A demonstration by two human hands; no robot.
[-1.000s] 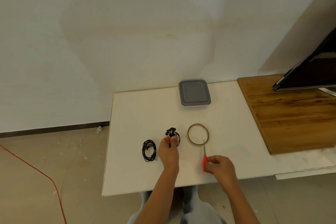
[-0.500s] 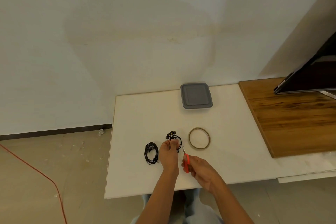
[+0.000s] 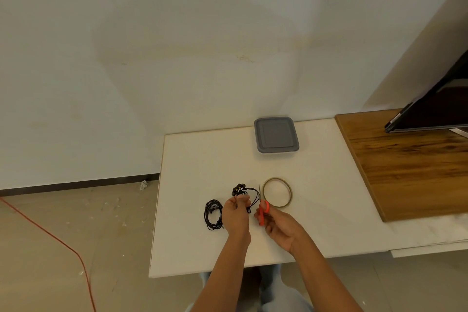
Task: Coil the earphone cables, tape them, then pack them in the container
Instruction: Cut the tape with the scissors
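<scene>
My left hand [image 3: 236,215] pinches a coiled black earphone cable [image 3: 243,191] just above the white table [image 3: 316,210]; its earbuds stick out past my fingertips. My right hand [image 3: 279,229] holds red-handled scissors [image 3: 262,206], blades pointing up beside that coil. A second black coiled earphone [image 3: 213,214] lies on the table left of my left hand. A thin ring of clear tape [image 3: 277,192] lies flat just right of the scissors. The container with a grey lid [image 3: 276,135], closed, sits at the table's far edge.
A wooden board [image 3: 410,162] lies on the table's right side with a dark screen [image 3: 435,109] leaning above it. The wall is close behind the table. An orange cord [image 3: 63,243] runs across the floor on the left.
My right hand carried the scissors from the right of the tape ring leftward to beside the coil in my left hand. The left hand stayed holding the coil.
</scene>
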